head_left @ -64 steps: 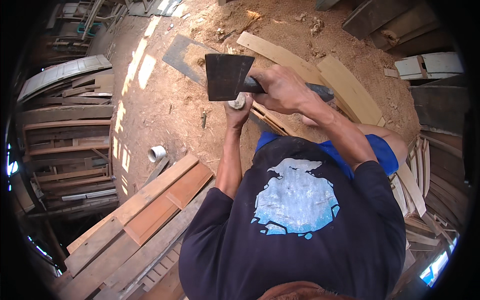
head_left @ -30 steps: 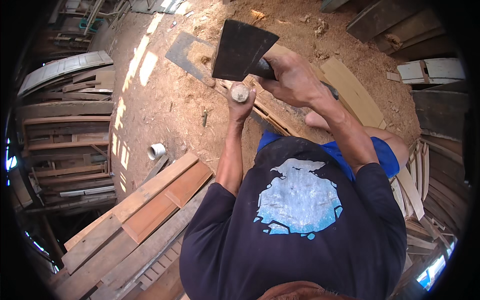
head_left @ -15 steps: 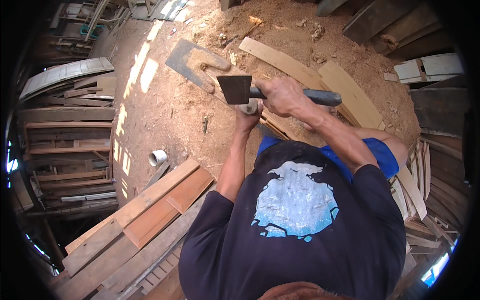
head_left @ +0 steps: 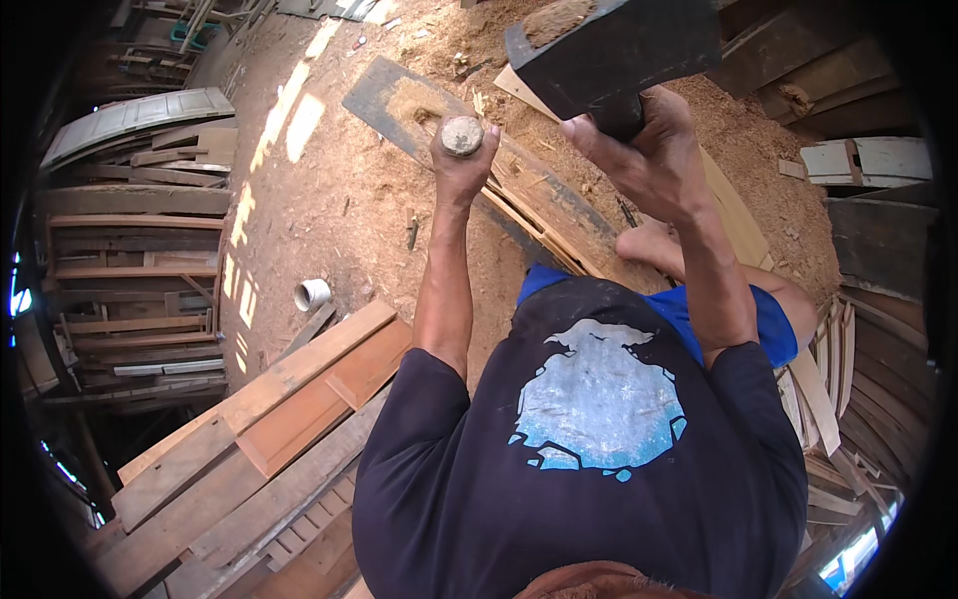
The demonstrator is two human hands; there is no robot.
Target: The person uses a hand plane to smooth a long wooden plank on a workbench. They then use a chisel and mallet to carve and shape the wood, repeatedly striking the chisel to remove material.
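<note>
My left hand (head_left: 462,170) is closed around an upright chisel handle (head_left: 462,136), whose round, pale, worn top faces up. Its lower end is hidden beneath the fist. Raised to the right, my right hand (head_left: 649,150) grips a mallet (head_left: 624,60) with a black, block-shaped head and a worn, wood-coloured end face. The mallet is well apart from the chisel. Under both hands a long wooden plank (head_left: 559,190) lies slantwise on the ground, with a split-looking near edge. A grey board (head_left: 374,92) shows at its far end. My bare foot (head_left: 647,243) rests against the plank.
Sawdust and shavings (head_left: 419,38) cover the ground. Pale boards (head_left: 733,205) lie at the right. A stack of planks (head_left: 289,389) fills the near left, with a white cup-like container (head_left: 311,295) beyond it. Timber racks (head_left: 140,270) line the left side.
The mallet has risen up and right, away from the chisel, and looks larger. My left hand with the chisel shows farther forward and left, uncovering the plank.
</note>
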